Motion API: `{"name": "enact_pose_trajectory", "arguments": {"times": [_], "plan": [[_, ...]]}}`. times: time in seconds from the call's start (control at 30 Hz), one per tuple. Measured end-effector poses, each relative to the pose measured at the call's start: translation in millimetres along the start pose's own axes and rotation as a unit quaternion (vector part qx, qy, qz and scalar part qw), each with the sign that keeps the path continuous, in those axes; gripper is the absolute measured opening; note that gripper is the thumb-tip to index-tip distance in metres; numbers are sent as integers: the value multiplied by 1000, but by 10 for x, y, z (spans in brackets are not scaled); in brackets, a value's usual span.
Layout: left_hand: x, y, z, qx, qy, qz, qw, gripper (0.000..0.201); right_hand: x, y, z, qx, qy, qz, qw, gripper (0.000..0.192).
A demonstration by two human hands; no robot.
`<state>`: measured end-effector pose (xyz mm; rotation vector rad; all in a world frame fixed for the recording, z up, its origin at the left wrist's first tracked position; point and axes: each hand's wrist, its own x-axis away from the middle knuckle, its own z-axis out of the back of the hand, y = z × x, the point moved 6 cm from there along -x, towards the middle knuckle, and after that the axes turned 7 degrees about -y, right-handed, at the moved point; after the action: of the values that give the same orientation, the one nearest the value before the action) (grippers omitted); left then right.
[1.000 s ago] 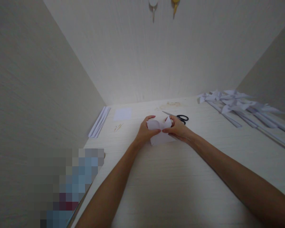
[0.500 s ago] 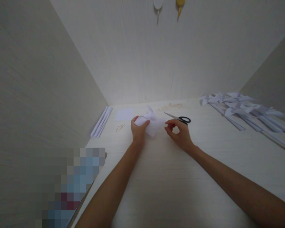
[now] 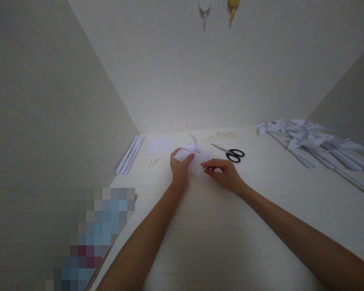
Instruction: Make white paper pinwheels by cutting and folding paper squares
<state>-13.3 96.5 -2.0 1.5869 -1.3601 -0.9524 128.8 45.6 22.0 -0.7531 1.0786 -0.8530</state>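
Observation:
My left hand (image 3: 179, 166) is closed on a half-folded white paper pinwheel (image 3: 196, 163), the thumb pressing near its middle. One paper blade curls upward above the thumb, while other flaps spread to the right and down. The fingertips of my right hand (image 3: 223, 173) pinch at the pinwheel's lower right edge. Which bit of paper lies between them is too small to make out clearly. Scissors (image 3: 234, 153) with black handles lie just beyond my right hand, blades pointing left.
White rolled paper sticks (image 3: 130, 155) lie at the left wall. Near them are a flat paper square (image 3: 159, 145) and small thin sticks (image 3: 154, 162). Finished paper pinwheels (image 3: 309, 139) on sticks are heaped at the right. Small beige bits (image 3: 226, 134) lie by the back wall.
My right hand has moved left and slightly down from the paper's right corner to its lower edge. The scissors' handles show more fully. My left hand keeps its hold.

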Motion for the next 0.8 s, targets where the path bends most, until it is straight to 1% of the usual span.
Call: {"name": "enact_pose_trajectory", "arguments": {"times": [0.07, 0.13, 0.23, 0.53, 0.63, 0.73, 0.8], "plan": [[27, 8, -26, -14, -6, -5, 1000, 56, 1, -58, 16, 10, 13, 9, 1000, 18], [52, 9, -51, -26, -12, -4, 1000, 58, 4, -91, 46, 19, 41, 10, 999, 15], [76, 5, -66, -42, -8, 4, 999, 59, 3, -91, 69, 17, 65, 6, 998, 12], [103, -5, -97, -43, -20, 8, 999, 57, -33, 154, 106, 7, 87, -66, 994, 7], [122, -21, -122, -52, -21, 18, 998, 58, -52, 164, 153, 10, 101, -68, 992, 7], [137, -21, -147, -60, -25, 18, 998, 56, -65, 133, 178, 5, 109, -58, 992, 11], [143, -18, -151, -59, -23, 15, 998, 55, -63, 133, 172, 10, 110, -70, 991, 10]]}}
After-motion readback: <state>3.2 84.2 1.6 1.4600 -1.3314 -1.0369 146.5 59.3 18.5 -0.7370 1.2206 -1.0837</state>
